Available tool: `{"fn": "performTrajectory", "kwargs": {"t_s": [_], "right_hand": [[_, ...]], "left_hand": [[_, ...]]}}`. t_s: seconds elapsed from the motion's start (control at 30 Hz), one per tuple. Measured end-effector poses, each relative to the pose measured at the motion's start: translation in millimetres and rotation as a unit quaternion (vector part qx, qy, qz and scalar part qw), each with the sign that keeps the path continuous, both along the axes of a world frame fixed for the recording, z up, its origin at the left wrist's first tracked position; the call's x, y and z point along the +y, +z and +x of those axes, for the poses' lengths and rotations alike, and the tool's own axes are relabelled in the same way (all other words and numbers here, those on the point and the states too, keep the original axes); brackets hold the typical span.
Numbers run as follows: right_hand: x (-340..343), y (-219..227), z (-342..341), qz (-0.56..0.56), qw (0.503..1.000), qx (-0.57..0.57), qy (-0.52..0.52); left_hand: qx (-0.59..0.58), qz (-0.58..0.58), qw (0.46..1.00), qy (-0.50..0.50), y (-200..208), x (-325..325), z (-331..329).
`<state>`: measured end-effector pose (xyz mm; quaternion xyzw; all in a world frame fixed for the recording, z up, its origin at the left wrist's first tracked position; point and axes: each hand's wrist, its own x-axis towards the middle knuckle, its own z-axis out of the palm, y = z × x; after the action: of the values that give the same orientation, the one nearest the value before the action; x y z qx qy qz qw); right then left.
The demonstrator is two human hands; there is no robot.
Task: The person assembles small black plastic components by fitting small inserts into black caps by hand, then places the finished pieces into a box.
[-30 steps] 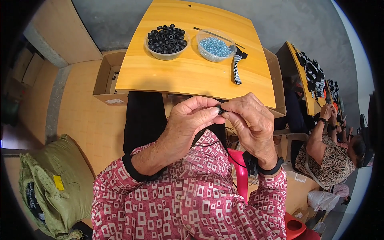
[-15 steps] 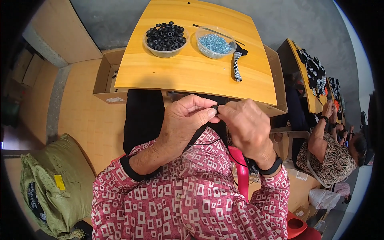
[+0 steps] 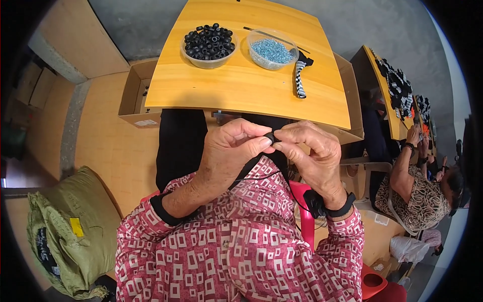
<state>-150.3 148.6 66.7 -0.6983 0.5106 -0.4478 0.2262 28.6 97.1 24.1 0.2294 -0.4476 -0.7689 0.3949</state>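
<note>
Over my lap, just in front of the table edge, my left hand (image 3: 229, 148) pinches a small round black piece (image 3: 270, 137) between thumb and fingers. From the other side, my right hand (image 3: 314, 156) grips the same piece with thumb and index finger. It resembles the hollow black pieces (image 3: 210, 41) heaped in a clear tub (image 3: 209, 64) on the table's left. To the right of that stands a second clear tub (image 3: 261, 65) with tiny pale blue glassy bits (image 3: 271, 50). The fingertips hide most of the held piece.
On the wooden table (image 3: 241, 93) lie a black-and-white patterned fabric strip (image 3: 300, 80) and a thin dark stick (image 3: 303, 50). Cardboard boxes (image 3: 138, 93) flank the table. A green sack (image 3: 75, 231) stands left. Another person (image 3: 417, 196) works at a table on the right.
My right hand has turned: its fingers, curled with the back of the hand showing before, now spread out more in a pinch on the black piece. The left hand stays nearly still.
</note>
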Motion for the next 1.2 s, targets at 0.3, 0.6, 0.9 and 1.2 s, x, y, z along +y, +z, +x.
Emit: {"fn": "performTrajectory", "kwargs": {"t_s": [0.3,0.6,0.9,1.2], "right_hand": [[1,4,1,-0.106,0.982,0.152,0.029],[0,-8,-3,-0.039,0.992,0.106,0.052],[17,-16,-1,0.171,0.985,-0.003,-0.002],[29,-18,13,0.005,0.923,0.385,0.014]], "left_hand": [[-0.012,-0.057,0.998,0.007,-6,2,3],[-0.074,-0.071,0.994,-0.040,-10,-8,8],[-0.142,-0.174,0.973,-0.050,-16,-3,6],[-0.133,-0.067,0.989,-0.011,-27,13,6]]}}
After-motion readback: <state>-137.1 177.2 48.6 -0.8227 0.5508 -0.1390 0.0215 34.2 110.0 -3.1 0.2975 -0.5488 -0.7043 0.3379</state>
